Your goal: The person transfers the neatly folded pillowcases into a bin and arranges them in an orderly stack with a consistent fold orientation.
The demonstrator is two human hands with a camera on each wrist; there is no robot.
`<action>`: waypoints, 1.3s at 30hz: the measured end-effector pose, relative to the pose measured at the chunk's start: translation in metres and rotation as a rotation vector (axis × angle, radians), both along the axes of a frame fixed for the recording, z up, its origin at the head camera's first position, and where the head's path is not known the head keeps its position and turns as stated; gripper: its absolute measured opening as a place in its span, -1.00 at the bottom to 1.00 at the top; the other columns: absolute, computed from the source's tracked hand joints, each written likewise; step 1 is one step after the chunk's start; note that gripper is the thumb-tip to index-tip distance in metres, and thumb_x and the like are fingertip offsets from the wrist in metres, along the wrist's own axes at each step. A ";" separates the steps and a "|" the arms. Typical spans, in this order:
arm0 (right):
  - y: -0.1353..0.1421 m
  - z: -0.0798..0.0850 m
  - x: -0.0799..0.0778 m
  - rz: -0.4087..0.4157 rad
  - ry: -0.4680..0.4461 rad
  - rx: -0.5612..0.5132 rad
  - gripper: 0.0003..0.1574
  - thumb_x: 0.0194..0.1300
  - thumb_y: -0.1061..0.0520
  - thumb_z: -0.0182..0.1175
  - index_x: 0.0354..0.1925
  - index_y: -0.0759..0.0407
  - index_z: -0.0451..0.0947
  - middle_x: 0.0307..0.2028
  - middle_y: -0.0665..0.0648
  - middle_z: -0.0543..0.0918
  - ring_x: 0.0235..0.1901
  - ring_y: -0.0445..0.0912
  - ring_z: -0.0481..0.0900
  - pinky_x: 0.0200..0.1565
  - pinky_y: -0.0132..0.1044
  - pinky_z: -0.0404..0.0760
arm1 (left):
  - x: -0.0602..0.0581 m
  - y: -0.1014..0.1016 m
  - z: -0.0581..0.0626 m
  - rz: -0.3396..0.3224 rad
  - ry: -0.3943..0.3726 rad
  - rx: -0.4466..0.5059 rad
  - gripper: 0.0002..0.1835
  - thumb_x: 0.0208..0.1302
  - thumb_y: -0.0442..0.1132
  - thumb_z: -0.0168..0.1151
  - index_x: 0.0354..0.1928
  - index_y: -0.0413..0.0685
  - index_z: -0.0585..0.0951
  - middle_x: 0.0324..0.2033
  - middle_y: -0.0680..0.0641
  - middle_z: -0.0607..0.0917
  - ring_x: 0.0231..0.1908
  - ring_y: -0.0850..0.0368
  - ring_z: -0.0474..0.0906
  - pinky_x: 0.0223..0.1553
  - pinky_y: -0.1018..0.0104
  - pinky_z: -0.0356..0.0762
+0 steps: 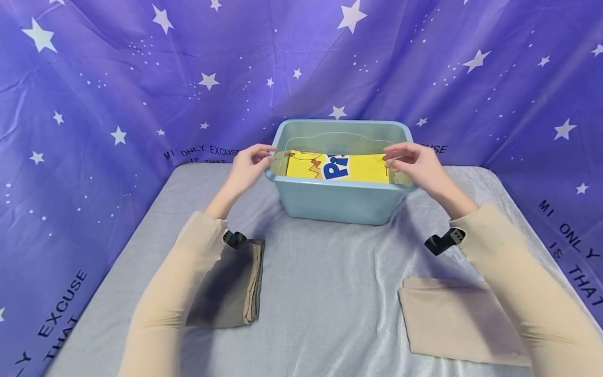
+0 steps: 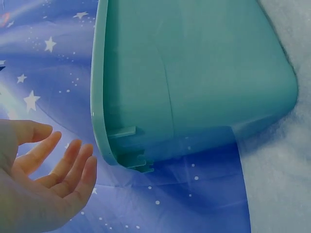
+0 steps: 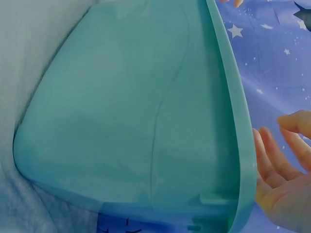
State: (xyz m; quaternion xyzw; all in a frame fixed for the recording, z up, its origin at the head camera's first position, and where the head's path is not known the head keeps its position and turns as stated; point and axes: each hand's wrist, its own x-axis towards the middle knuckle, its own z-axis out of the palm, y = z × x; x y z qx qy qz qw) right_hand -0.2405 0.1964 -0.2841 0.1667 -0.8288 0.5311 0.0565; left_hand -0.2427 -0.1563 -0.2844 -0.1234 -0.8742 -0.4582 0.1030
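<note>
A light blue plastic bin (image 1: 336,201) stands toward the back of the table. Inside it lies a folded yellow cloth (image 1: 367,167) with a cartoon print and blue letters. My left hand (image 1: 249,165) hovers at the bin's left rim, and in the left wrist view its fingers are loosely bent with nothing between them. Over the right rim is my right hand (image 1: 416,162), also empty, its fingers relaxed beside the bin's edge (image 3: 245,160). Neither hand grips the bin or the yellow cloth.
A folded dark grey-brown cloth (image 1: 226,293) lies at the front left, partly under the left sleeve in view. At the front right is a folded beige cloth (image 1: 452,319). Grey fabric covers the table (image 1: 325,293); a purple star-patterned curtain (image 1: 282,47) hangs behind.
</note>
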 end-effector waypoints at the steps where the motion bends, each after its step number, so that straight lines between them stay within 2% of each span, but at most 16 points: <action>1: -0.001 0.000 0.002 0.001 0.007 0.004 -0.67 0.17 0.26 0.13 -0.06 0.34 0.46 -0.36 -0.18 0.61 -0.40 -0.31 0.58 -0.34 -0.49 0.53 | 0.002 -0.001 0.000 0.002 0.005 0.000 -0.71 0.20 -0.28 0.05 -0.03 -0.15 0.54 -0.20 -0.20 0.60 -0.29 0.03 0.48 -0.33 0.33 0.40; 8: -0.008 -0.001 0.013 0.017 0.039 0.014 -0.67 0.15 0.27 0.15 -0.07 0.33 0.47 -0.32 -0.08 0.63 -0.40 -0.31 0.57 -0.34 -0.48 0.54 | 0.012 -0.005 -0.005 0.006 0.063 0.007 -0.72 0.17 -0.32 0.08 -0.06 -0.20 0.54 -0.22 -0.24 0.60 -0.28 -0.03 0.51 -0.25 0.22 0.44; 12: -0.012 -0.004 0.017 0.033 0.073 0.006 -0.68 0.15 0.30 0.13 -0.08 0.36 0.47 -0.34 -0.12 0.62 -0.40 -0.31 0.57 -0.33 -0.48 0.54 | 0.016 -0.007 -0.009 0.001 0.090 0.018 -0.72 0.16 -0.33 0.09 -0.06 -0.22 0.54 -0.24 -0.25 0.60 -0.29 -0.04 0.52 -0.23 0.18 0.46; 18: -0.017 -0.009 0.022 0.060 0.106 -0.054 -0.74 0.15 0.34 0.11 -0.13 0.35 0.49 -0.33 -0.01 0.63 -0.40 -0.26 0.59 -0.32 -0.45 0.55 | 0.025 -0.011 -0.014 -0.013 0.111 0.024 -0.71 0.17 -0.34 0.07 -0.05 -0.24 0.52 -0.27 -0.25 0.60 -0.31 -0.04 0.52 -0.21 0.19 0.48; 24: -0.024 -0.011 0.028 0.112 0.082 -0.131 -0.77 0.13 0.37 0.11 -0.19 0.26 0.52 -0.34 -0.05 0.60 -0.39 -0.24 0.60 -0.30 -0.45 0.55 | 0.034 -0.019 -0.018 -0.014 0.119 0.027 -0.71 0.19 -0.33 0.06 -0.03 -0.22 0.52 -0.25 -0.24 0.59 -0.29 -0.02 0.51 -0.20 0.18 0.46; 28: -0.030 -0.013 0.033 0.122 0.079 -0.150 -0.78 0.13 0.38 0.11 -0.20 0.28 0.51 -0.34 -0.06 0.59 -0.38 -0.24 0.60 -0.28 -0.45 0.55 | 0.039 -0.023 -0.020 0.001 0.125 0.034 -0.71 0.18 -0.34 0.06 -0.04 -0.22 0.52 -0.25 -0.23 0.60 -0.30 0.00 0.51 -0.22 0.21 0.47; 33: -0.039 -0.017 0.039 0.125 0.103 -0.155 -0.77 0.13 0.39 0.10 -0.18 0.45 0.47 -0.35 -0.03 0.60 -0.37 -0.26 0.58 -0.27 -0.47 0.53 | 0.045 -0.029 -0.023 0.014 0.113 0.039 -0.70 0.18 -0.35 0.05 -0.03 -0.24 0.51 -0.26 -0.23 0.61 -0.31 0.02 0.51 -0.25 0.32 0.47; 36: -0.044 -0.020 0.043 0.144 0.112 -0.158 -0.75 0.12 0.42 0.09 -0.18 0.53 0.44 -0.36 0.02 0.60 -0.38 -0.26 0.58 -0.26 -0.46 0.53 | 0.048 -0.033 -0.026 0.023 0.105 0.033 -0.70 0.19 -0.35 0.05 -0.03 -0.23 0.52 -0.27 -0.22 0.61 -0.32 0.04 0.51 -0.27 0.42 0.45; 39: -0.049 -0.022 0.045 0.161 0.102 -0.150 -0.75 0.12 0.42 0.09 -0.18 0.53 0.44 -0.36 0.11 0.61 -0.39 -0.25 0.58 -0.26 -0.45 0.54 | 0.052 -0.037 -0.027 0.032 0.095 0.020 -0.71 0.20 -0.35 0.05 -0.03 -0.23 0.52 -0.27 -0.22 0.61 -0.31 0.05 0.51 -0.28 0.49 0.42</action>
